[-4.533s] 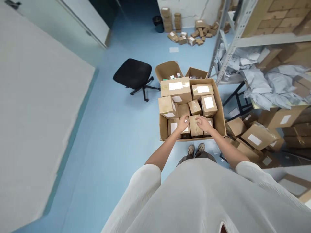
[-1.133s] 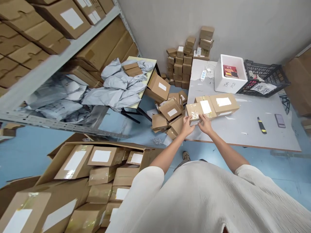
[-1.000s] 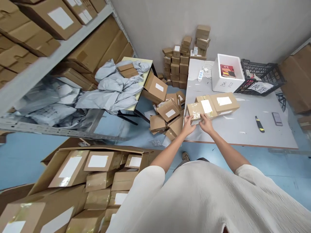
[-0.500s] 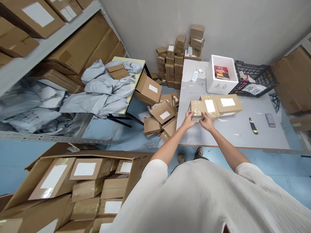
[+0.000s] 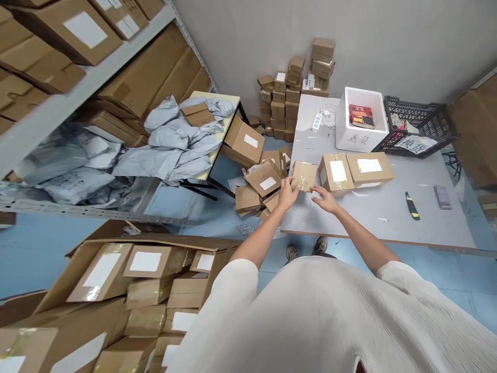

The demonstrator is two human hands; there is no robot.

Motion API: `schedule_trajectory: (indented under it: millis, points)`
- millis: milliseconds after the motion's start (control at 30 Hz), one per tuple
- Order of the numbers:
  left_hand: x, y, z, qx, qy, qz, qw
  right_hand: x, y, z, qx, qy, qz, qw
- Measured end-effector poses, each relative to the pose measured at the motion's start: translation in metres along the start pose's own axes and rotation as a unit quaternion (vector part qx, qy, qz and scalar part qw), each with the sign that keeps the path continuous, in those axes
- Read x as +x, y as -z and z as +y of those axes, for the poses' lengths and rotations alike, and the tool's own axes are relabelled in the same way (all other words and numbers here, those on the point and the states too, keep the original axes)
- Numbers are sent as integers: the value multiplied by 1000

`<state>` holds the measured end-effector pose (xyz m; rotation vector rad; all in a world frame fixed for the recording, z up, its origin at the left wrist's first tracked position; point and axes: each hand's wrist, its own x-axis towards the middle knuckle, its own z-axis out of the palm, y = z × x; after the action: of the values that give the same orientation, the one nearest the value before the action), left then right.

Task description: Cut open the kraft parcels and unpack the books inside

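A small taped cardboard box [image 5: 304, 175] sits near the left edge of the grey table [image 5: 349, 217]. My left hand [image 5: 288, 192] is at its left front corner, its fingers against the side. At the right front corner is my right hand [image 5: 324, 199], fingers spread, the fingertips close to or touching the box. Just right of the small box stands a labelled carton [image 5: 328, 175], and a longer labelled carton [image 5: 375, 176] lies beside that one.
A white foam box [image 5: 361, 137] and a black crate [image 5: 438, 129] stand at the table's back. A box cutter [image 5: 412, 206] lies to the right. Cartons are heaped on the floor left of the table; a large open carton [image 5: 155, 239] full of boxes is at lower left.
The small box now lies apart from the labelled carton, to its left. My hands have moved a little farther apart, and my right fingers have spread. The view has shifted slightly.
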<state>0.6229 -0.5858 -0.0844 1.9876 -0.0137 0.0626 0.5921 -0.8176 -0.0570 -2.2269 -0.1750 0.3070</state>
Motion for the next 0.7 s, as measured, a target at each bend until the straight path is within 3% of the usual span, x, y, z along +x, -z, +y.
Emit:
schedule_trajectory:
  millis: [133,300,533,700]
  points:
    - [-6,9,-11,32,51,12,998,0,8,-10,26,-7,-38,999]
    - [-19,14,-20,29,32,-48,998,11,15,-24,-59,2,6,998]
    - [-41,2,-29,-13,54,-28,998,0,-10,-26,-210,21,17,977]
    - [-58,2,-42,-24,75,-65,995,-12,-24,-31,-274,3,-63,960]
